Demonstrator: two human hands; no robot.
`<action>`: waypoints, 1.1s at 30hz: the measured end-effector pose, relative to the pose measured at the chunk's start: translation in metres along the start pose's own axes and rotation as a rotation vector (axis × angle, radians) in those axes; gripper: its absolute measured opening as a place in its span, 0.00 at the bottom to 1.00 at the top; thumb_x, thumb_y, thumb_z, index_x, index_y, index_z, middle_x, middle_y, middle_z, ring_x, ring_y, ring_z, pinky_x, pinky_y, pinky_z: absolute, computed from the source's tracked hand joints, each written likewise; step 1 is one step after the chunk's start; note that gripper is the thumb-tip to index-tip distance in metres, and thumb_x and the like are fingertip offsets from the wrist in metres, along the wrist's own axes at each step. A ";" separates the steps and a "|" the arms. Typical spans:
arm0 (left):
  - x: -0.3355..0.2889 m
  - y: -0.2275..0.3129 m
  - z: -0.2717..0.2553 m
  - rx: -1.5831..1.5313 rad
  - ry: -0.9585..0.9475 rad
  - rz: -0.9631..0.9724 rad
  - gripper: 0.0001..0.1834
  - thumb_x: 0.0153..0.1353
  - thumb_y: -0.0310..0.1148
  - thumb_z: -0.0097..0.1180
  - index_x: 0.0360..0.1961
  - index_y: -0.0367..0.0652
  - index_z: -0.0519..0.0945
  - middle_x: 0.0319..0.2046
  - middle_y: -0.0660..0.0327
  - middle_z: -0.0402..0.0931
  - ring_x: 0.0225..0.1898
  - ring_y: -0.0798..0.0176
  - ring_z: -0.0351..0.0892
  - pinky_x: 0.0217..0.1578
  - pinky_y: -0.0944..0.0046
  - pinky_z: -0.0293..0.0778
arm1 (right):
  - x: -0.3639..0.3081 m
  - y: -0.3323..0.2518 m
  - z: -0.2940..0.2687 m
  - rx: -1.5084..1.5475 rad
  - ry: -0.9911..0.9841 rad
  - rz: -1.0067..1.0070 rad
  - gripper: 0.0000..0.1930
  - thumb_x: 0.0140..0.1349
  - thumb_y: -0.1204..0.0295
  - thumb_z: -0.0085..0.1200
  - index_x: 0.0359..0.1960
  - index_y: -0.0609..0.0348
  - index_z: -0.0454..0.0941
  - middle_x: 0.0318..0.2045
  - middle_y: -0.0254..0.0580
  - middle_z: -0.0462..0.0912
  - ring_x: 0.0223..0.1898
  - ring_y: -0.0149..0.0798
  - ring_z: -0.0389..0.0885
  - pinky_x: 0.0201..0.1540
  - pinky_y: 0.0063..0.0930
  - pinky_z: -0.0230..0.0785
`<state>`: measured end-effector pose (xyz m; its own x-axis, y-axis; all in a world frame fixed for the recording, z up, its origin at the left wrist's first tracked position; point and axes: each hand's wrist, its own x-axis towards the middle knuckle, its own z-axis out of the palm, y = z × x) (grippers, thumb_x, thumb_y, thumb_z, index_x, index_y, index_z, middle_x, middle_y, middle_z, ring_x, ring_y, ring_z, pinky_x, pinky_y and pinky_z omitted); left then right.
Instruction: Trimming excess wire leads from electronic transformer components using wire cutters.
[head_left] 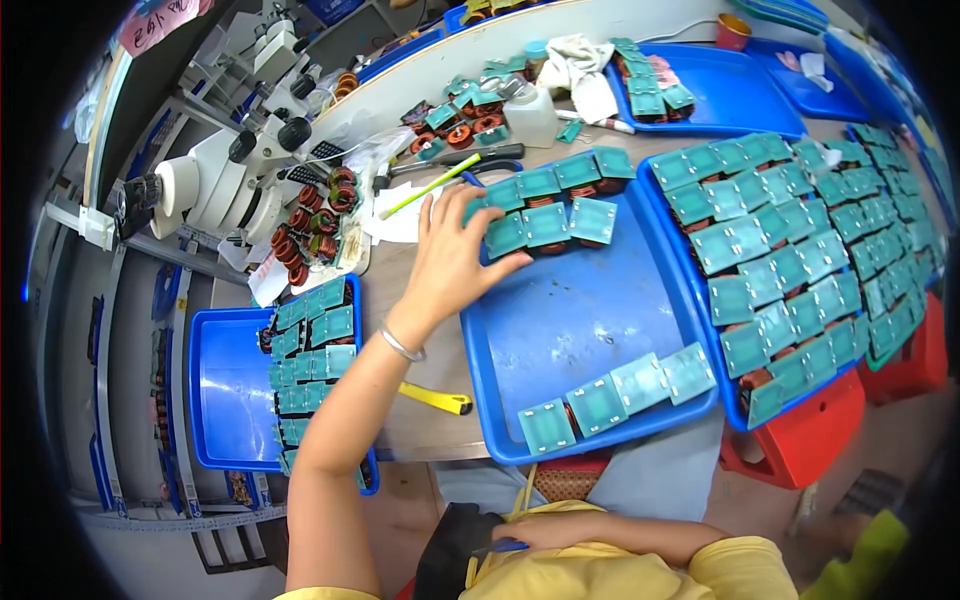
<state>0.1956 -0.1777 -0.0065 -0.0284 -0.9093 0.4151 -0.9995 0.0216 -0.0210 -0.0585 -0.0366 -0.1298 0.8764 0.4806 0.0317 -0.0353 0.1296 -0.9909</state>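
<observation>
My left hand [455, 245] reaches over the upper left corner of a blue tray [590, 310], its fingers spread and curved at the end of two rows of coils topped with green circuit boards [545, 224]. Its fingertips are at the leftmost boards; whether they touch is hard to tell. Along the tray's near edge lies another row of boards [598, 404], copper windings showing beneath. My right hand [530, 530] rests low at my lap, closed round a blue-handled tool [503, 546] whose working end I cannot make out.
To the right, a blue tray [735, 395] is packed with board-topped coils, above a red stool [805, 440]. Another part-filled tray [235, 385] stands left. A yellow cutter knife [436, 397], bare coils [315, 215], a microscope [215, 190] and a plastic bottle [530, 115] surround the work area.
</observation>
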 end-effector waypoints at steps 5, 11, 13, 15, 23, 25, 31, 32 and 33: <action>-0.014 0.013 0.019 -0.058 0.112 -0.175 0.35 0.29 0.33 0.72 0.38 0.37 0.65 0.43 0.50 0.62 0.51 0.46 0.60 0.54 0.48 0.54 | -0.043 -0.012 0.019 -0.182 0.201 0.066 0.17 0.57 0.63 0.50 0.43 0.61 0.68 0.35 0.55 0.76 0.39 0.54 0.74 0.41 0.42 0.65; -0.048 0.032 -0.014 -0.413 0.227 -0.393 0.29 0.35 0.29 0.70 0.36 0.40 0.64 0.41 0.56 0.63 0.45 0.57 0.66 0.47 0.59 0.65 | -0.120 -0.063 0.013 -0.313 0.340 0.278 0.18 0.58 0.61 0.51 0.44 0.60 0.70 0.35 0.49 0.77 0.37 0.49 0.76 0.40 0.36 0.68; -0.059 0.065 -0.054 -1.176 0.270 -0.470 0.29 0.43 0.24 0.65 0.45 0.42 0.62 0.42 0.59 0.64 0.45 0.63 0.69 0.46 0.63 0.68 | -0.140 -0.086 0.014 -0.188 0.546 0.160 0.15 0.56 0.63 0.54 0.39 0.62 0.71 0.32 0.46 0.77 0.35 0.43 0.77 0.37 0.33 0.68; -0.069 0.095 -0.091 -1.364 0.202 -0.498 0.34 0.44 0.23 0.64 0.51 0.42 0.59 0.44 0.58 0.65 0.46 0.63 0.69 0.48 0.63 0.67 | -0.140 -0.104 0.013 -0.039 0.818 -0.123 0.13 0.54 0.67 0.57 0.35 0.62 0.70 0.32 0.47 0.77 0.34 0.37 0.76 0.36 0.29 0.68; -0.144 0.174 -0.138 -1.946 0.053 -0.598 0.42 0.46 0.41 0.63 0.56 0.29 0.57 0.52 0.41 0.65 0.53 0.51 0.69 0.51 0.57 0.68 | -0.084 -0.179 0.000 -0.151 1.184 -0.535 0.24 0.44 0.73 0.66 0.39 0.58 0.63 0.49 0.46 0.71 0.31 0.22 0.63 0.39 0.18 0.60; -0.156 0.181 -0.140 -2.170 -0.024 -0.559 0.35 0.50 0.32 0.60 0.55 0.32 0.57 0.50 0.52 0.68 0.52 0.59 0.68 0.53 0.61 0.65 | -0.077 -0.186 0.007 -0.166 1.161 -0.498 0.25 0.43 0.68 0.67 0.38 0.59 0.64 0.45 0.50 0.73 0.32 0.24 0.66 0.40 0.20 0.62; -0.181 0.193 -0.134 -2.093 0.082 -0.546 0.33 0.51 0.30 0.59 0.55 0.32 0.58 0.48 0.54 0.69 0.50 0.61 0.70 0.51 0.62 0.67 | -0.070 -0.181 0.025 -0.322 1.204 -0.466 0.26 0.40 0.68 0.69 0.38 0.60 0.65 0.39 0.46 0.76 0.33 0.26 0.69 0.39 0.21 0.64; -0.184 0.195 -0.133 -1.955 0.152 -0.560 0.32 0.52 0.29 0.60 0.55 0.32 0.58 0.48 0.55 0.69 0.49 0.62 0.71 0.50 0.62 0.68 | -0.070 -0.180 0.027 -0.431 1.224 -0.490 0.27 0.40 0.70 0.70 0.39 0.61 0.66 0.38 0.41 0.76 0.33 0.27 0.71 0.38 0.20 0.65; -0.185 0.197 -0.133 -1.961 0.152 -0.567 0.32 0.52 0.29 0.60 0.55 0.32 0.58 0.48 0.55 0.69 0.49 0.62 0.71 0.50 0.62 0.68 | -0.069 -0.181 0.028 -0.533 1.230 -0.516 0.29 0.39 0.70 0.70 0.41 0.62 0.66 0.38 0.40 0.76 0.33 0.28 0.71 0.38 0.20 0.65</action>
<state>0.0030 0.0499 0.0338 0.3277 -0.9413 0.0808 0.4373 0.2270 0.8702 -0.1258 -0.0692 0.0511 0.5966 -0.5959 0.5376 0.3485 -0.4111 -0.8424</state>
